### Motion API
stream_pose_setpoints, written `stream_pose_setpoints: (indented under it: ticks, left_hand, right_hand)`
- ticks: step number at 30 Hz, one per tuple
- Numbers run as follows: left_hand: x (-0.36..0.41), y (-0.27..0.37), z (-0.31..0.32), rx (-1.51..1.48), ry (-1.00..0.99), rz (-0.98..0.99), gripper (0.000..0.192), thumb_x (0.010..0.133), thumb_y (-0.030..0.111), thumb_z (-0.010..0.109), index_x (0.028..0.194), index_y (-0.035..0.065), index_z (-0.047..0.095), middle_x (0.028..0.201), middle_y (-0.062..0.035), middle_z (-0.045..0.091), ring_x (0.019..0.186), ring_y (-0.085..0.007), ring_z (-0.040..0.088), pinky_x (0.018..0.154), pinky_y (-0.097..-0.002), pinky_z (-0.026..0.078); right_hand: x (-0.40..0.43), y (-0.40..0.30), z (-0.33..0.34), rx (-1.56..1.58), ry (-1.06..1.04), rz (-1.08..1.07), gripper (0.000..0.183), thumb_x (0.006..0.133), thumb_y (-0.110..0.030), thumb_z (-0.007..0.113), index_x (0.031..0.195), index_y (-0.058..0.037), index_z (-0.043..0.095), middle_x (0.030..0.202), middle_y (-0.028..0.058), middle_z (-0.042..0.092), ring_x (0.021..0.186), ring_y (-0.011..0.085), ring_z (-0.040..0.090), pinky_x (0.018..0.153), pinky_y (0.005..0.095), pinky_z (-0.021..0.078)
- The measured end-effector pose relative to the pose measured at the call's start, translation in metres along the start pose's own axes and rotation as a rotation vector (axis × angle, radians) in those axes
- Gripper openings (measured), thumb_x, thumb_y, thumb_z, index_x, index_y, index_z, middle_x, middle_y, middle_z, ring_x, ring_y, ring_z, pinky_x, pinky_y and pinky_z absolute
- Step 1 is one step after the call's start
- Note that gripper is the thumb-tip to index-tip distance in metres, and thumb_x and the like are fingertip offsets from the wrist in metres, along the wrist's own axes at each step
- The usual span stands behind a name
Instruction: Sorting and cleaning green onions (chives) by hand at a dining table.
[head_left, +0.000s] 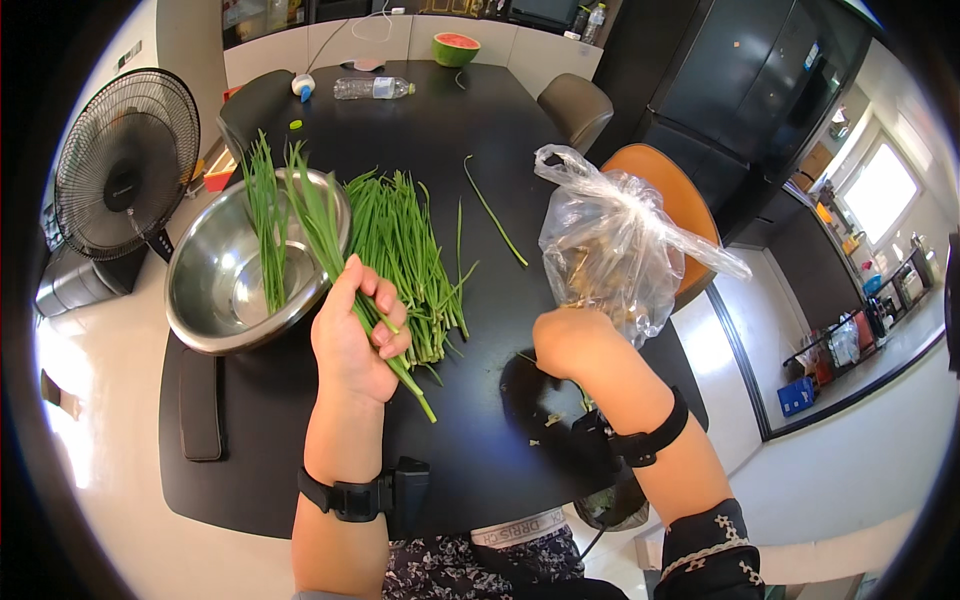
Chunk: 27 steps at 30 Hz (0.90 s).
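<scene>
A few garlic chives (321, 225) are gripped in my left hand (358, 330), their leaf tips reaching over the rim of a stainless steel bowl (217, 274). Inside that bowl lies a small bunch of chives (268, 232). Just beyond my left hand, a larger pile of chives (401, 262) rests on the dark table (450, 457). My right hand (574, 341) is bent downward in front of a knotted clear plastic bag (607, 247) with brownish contents. Its fingers are hidden behind the back of the hand, so I cannot see whether they hold anything.
A single chive stem (496, 210) and leaf scraps (553, 418) lie on the table. A dark case (202, 409) is left of my forearm. Farther back are a plastic bottle (373, 88) and a cut watermelon (455, 51). A fan (124, 165) stands left; an orange chair (675, 195) is right.
</scene>
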<state>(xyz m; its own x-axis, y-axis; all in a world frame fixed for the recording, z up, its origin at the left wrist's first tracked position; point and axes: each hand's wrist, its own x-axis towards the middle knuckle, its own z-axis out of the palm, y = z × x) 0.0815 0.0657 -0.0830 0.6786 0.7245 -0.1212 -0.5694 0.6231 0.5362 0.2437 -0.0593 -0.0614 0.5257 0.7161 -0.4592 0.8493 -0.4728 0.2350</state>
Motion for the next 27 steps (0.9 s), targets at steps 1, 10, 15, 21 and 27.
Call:
stream_pose_setpoints:
  ticks: [1,10,15,21,27]
  left_hand:
    - [0.001,-0.001,0.001,0.008,0.037,0.019,0.025,0.09,0.029,0.046,0.073,0.0127,0.04,0.064,-0.0018,0.042,0.045,-0.0091,0.031,0.037,-0.0207,0.023]
    - [0.001,0.004,-0.004,-0.12,0.086,0.041,0.023,0.09,0.027,0.046,0.072,0.0131,0.042,0.064,-0.0014,0.045,0.055,-0.0144,0.043,0.048,-0.026,0.037]
    - [0.003,0.001,-0.005,-0.044,0.061,0.045,0.015,0.091,0.02,0.047,0.097,0.0062,0.051,0.073,-0.002,0.049,0.055,-0.0121,0.044,0.047,-0.0258,0.037]
    - [0.002,-0.001,-0.005,-0.02,0.007,-0.008,0.013,0.088,0.014,0.05,0.098,0.0063,0.051,0.064,0.002,0.039,0.05,-0.0085,0.036,0.043,-0.0224,0.029]
    - [-0.009,-0.017,0.013,0.142,-0.015,-0.163,0.013,0.088,0.015,0.052,0.099,0.0086,0.053,0.057,0.0054,0.033,0.044,-0.0056,0.031,0.037,-0.0201,0.024]
  right_hand:
    - [-0.001,0.0,-0.004,0.0,-0.001,0.01,0.018,0.078,-0.018,0.057,0.089,-0.0067,0.067,0.091,0.0124,0.066,0.089,0.0309,0.062,0.074,0.0393,0.0511]
    - [0.028,-0.07,-0.015,0.778,0.74,-0.131,0.026,0.08,-0.029,0.059,0.086,-0.0043,0.063,0.084,0.0147,0.064,0.081,0.0314,0.061,0.073,0.0388,0.0481]
    - [0.034,-0.075,-0.029,0.843,0.445,-0.046,0.028,0.077,-0.028,0.059,0.086,-0.0027,0.064,0.088,0.0161,0.064,0.086,0.0319,0.061,0.076,0.0406,0.0487]
    - [0.044,-0.051,-0.012,0.935,0.54,-0.013,0.025,0.073,-0.023,0.057,0.083,-0.0013,0.066,0.083,0.0187,0.064,0.085,0.0318,0.062,0.077,0.0391,0.0485]
    - [-0.005,-0.007,0.007,1.503,0.334,-0.128,0.02,0.078,-0.021,0.061,0.078,-0.0009,0.061,0.058,0.0029,0.053,0.05,0.0097,0.047,0.045,0.0259,0.038]
